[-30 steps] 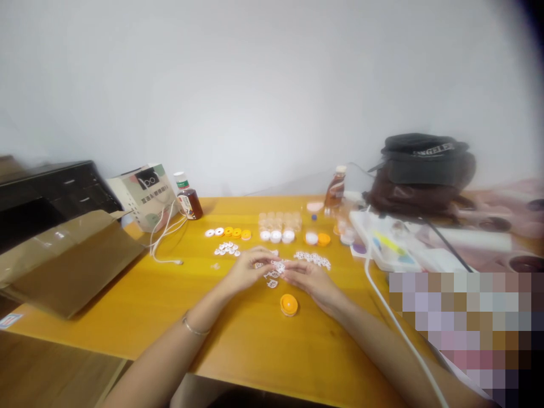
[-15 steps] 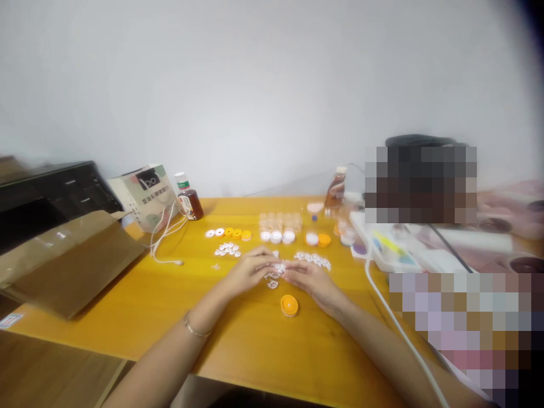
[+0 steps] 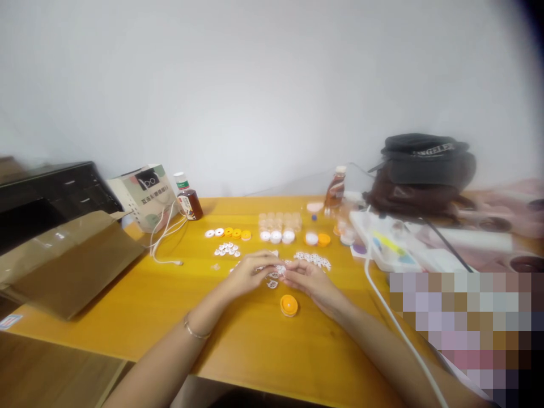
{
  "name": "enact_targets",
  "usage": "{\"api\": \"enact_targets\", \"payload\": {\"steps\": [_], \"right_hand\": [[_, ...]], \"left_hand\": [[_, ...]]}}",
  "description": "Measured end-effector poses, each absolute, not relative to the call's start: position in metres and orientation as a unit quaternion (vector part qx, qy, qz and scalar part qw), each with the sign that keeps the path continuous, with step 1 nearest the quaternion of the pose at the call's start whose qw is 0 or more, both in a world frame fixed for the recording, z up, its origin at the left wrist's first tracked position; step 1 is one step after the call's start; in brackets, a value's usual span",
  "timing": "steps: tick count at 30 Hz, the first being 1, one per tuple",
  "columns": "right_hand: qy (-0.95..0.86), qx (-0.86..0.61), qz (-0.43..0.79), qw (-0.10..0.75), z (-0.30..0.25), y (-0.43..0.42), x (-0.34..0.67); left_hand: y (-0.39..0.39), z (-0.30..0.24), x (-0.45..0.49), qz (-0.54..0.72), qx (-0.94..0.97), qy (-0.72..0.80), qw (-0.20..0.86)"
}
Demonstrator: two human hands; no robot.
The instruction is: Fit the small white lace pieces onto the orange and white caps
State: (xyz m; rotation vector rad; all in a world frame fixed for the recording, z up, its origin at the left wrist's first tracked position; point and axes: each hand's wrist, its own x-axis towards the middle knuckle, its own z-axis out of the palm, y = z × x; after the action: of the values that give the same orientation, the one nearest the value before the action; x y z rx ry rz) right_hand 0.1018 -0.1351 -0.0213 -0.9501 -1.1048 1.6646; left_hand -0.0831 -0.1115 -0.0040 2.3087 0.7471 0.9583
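Over the middle of the table my left hand (image 3: 250, 272) and my right hand (image 3: 309, 280) meet fingertip to fingertip. Between them they pinch a small white plastic piece (image 3: 280, 270), whose exact shape is partly hidden by the fingers. Loose white openwork plastic pieces (image 3: 272, 284) lie just below and behind the fingers. Nearer to me sits an orange round cup-like part (image 3: 289, 305) with a pale dot in its centre. Beyond my right hand spreads a cluster of small white pieces (image 3: 313, 260); small white round parts (image 3: 226, 249) lie beyond my left hand.
Farther back are a row of white and orange discs (image 3: 228, 233), clear cups (image 3: 280, 220), white caps (image 3: 276, 237) and an orange cap (image 3: 323, 240). Bottles (image 3: 189, 203), a white cable (image 3: 164, 241), a paper bag (image 3: 72, 255) and a power strip (image 3: 395, 249) stand or lie around.
My fingers have shifted very slightly around the small white piece. The orange part and the rows behind it stay where they were.
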Motion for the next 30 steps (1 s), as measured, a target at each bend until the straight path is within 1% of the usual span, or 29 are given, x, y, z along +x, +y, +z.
{"api": "enact_targets", "payload": {"steps": [10,17,23,27,30], "right_hand": [[-0.472,-0.370,0.676,0.429,-0.015,-0.138,0.103],[-0.485,-0.363,0.684,0.406,-0.015,-0.139,0.103],[-0.488,-0.365,0.682,0.405,-0.016,-0.137,0.104],[-0.485,-0.370,0.680,0.406,-0.014,-0.138,0.104],[-0.490,-0.367,0.681,0.403,-0.014,-0.139,0.105]], "left_hand": [[-0.122,0.012,-0.083,0.341,0.845,0.278,0.304],[-0.122,0.008,-0.079,0.355,0.821,0.305,0.327],[-0.118,-0.005,-0.075,0.381,0.743,0.359,0.417],[-0.116,-0.008,-0.073,0.396,0.700,0.361,0.473],[-0.115,-0.007,-0.074,0.384,0.686,0.360,0.502]]}}
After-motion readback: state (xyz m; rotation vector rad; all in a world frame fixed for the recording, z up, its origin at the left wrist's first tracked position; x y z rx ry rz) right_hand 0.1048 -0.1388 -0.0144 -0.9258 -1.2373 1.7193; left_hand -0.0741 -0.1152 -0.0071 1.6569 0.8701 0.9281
